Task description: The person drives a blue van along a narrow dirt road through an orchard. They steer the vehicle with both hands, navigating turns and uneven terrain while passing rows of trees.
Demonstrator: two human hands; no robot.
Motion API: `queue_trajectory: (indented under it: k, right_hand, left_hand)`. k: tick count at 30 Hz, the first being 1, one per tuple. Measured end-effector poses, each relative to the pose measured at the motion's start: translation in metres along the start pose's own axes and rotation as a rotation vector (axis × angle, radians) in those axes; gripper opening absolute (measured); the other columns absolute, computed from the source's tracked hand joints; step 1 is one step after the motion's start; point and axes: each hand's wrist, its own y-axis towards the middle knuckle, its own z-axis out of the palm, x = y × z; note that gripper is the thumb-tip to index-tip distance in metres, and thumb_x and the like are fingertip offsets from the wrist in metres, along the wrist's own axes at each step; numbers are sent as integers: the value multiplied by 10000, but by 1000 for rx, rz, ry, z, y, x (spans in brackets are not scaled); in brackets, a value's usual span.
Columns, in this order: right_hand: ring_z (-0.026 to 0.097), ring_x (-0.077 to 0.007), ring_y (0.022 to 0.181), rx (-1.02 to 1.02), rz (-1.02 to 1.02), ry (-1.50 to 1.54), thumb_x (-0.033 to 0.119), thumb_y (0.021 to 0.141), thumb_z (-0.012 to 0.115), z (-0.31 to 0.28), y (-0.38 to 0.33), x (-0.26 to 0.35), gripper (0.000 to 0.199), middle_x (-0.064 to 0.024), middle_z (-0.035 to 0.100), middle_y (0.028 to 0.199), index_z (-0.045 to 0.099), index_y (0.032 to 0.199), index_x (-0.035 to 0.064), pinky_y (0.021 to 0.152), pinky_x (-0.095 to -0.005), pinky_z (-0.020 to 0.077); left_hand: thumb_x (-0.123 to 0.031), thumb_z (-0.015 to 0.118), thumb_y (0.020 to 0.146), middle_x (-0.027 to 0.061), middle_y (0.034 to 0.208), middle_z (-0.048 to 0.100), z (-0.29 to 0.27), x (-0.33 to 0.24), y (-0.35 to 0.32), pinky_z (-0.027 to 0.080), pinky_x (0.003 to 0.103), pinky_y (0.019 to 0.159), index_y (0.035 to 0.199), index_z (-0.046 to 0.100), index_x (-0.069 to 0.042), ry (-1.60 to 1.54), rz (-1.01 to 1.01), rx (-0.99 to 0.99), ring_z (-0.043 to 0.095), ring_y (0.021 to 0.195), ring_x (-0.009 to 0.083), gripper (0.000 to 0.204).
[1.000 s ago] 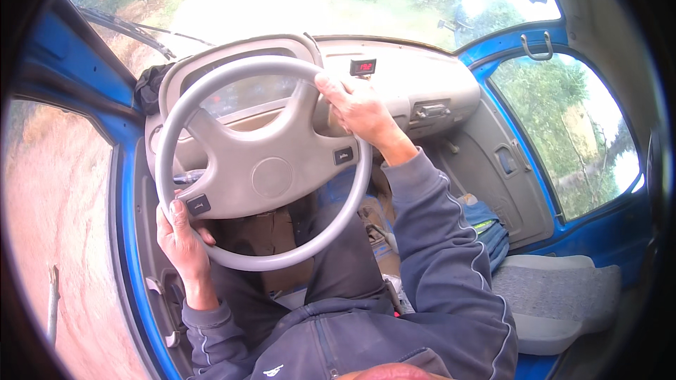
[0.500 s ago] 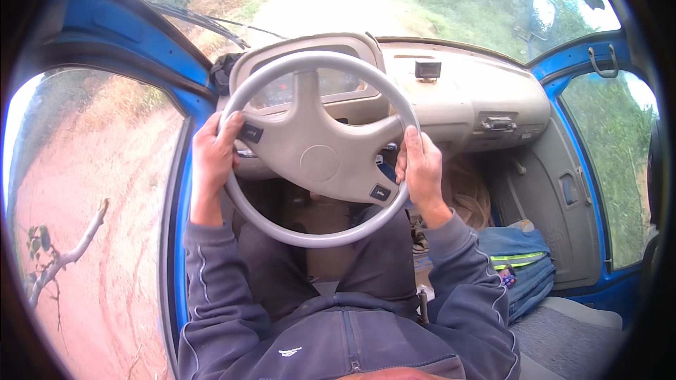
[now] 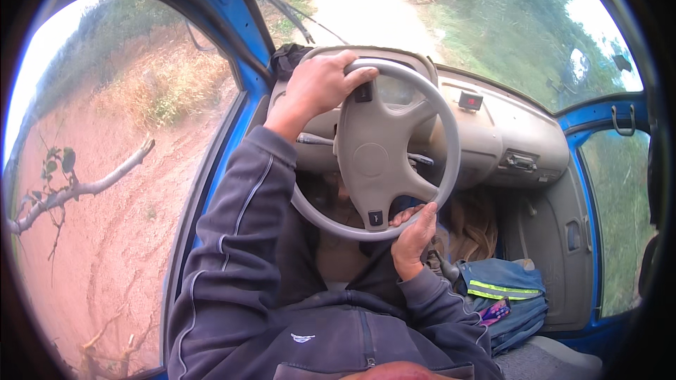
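Note:
A grey steering wheel [image 3: 451,148] stands in front of me, turned clockwise, with a black button at each end of its slanted spokes. My left hand [image 3: 326,88] is closed round the upper left of its rim, the thumb lying along the top. Lower down on the right, my right hand [image 3: 415,236] grips the rim, fingers curled inward beside the lower spoke. Both arms are in dark sleeves with pale piping. Behind the wheel, the instrument panel [image 3: 398,91] is partly hidden by the hub and rim. A stalk [image 3: 315,139] sticks out left of the hub.
On the beige dashboard [image 3: 524,127] sits a small dark display box [image 3: 470,100]. A blue bag [image 3: 510,288] with a bright yellow strip lies on the right. Outside the left opening, a bare branch [image 3: 105,184] crosses the dirt bank. A pale track [image 3: 359,7] runs ahead between bushes.
The wheel has turned clockwise. My left hand has gone up and right to the rim's top, and my right hand down to its lower right. The outside view has shifted.

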Motion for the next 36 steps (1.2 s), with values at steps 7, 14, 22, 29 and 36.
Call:
queue_trajectory:
  k: [7, 14, 22, 29, 36]
  right_hand:
    - [565, -219, 602, 18, 27, 12, 511, 1191, 481, -8, 11, 7, 448, -77, 517, 759, 482, 1052, 85, 582, -391, 518]
    - [567, -221, 599, 52, -3, -12, 505, 1191, 481, -9, 16, 9, 448, -81, 528, 771, 493, 1069, 74, 576, -393, 521]
    - [554, -197, 570, 60, -59, -51, 499, 1197, 473, -4, 17, 6, 447, -70, 509, 749, 486, 1075, 69, 545, -361, 509]
    - [538, -184, 560, 8, -75, -99, 474, 1198, 469, -2, 24, 9, 428, -66, 503, 745, 497, 1059, 70, 525, -350, 487]
    - [486, -113, 528, 30, -141, -278, 437, 1215, 459, 2, 49, 34, 443, -1, 488, 685, 539, 940, 100, 501, -291, 429]
  left_hand:
    - [-728, 650, 1004, 241, 1263, 782, 5, 13, -4, 565, 494, 1031, 1418, 733, -88, -43, -18, -27, 725, 1217, 429, 767]
    - [-712, 656, 1017, 235, 1246, 789, 9, 19, -7, 563, 486, 1024, 1415, 733, -93, -41, -33, -69, 736, 1196, 419, 740]
    - [-642, 710, 1020, 233, 1157, 798, 3, 20, -6, 570, 451, 981, 1352, 748, -66, -151, -102, 0, 758, 1135, 390, 666]
    - [-626, 683, 1038, 204, 1022, 799, 4, 34, -16, 571, 490, 904, 1244, 778, -121, -262, -81, -12, 767, 1033, 404, 554]
    - [-556, 679, 1064, 274, 1109, 782, 4, 44, -42, 571, 516, 954, 1345, 741, -81, -173, -149, -100, 754, 1099, 448, 555]
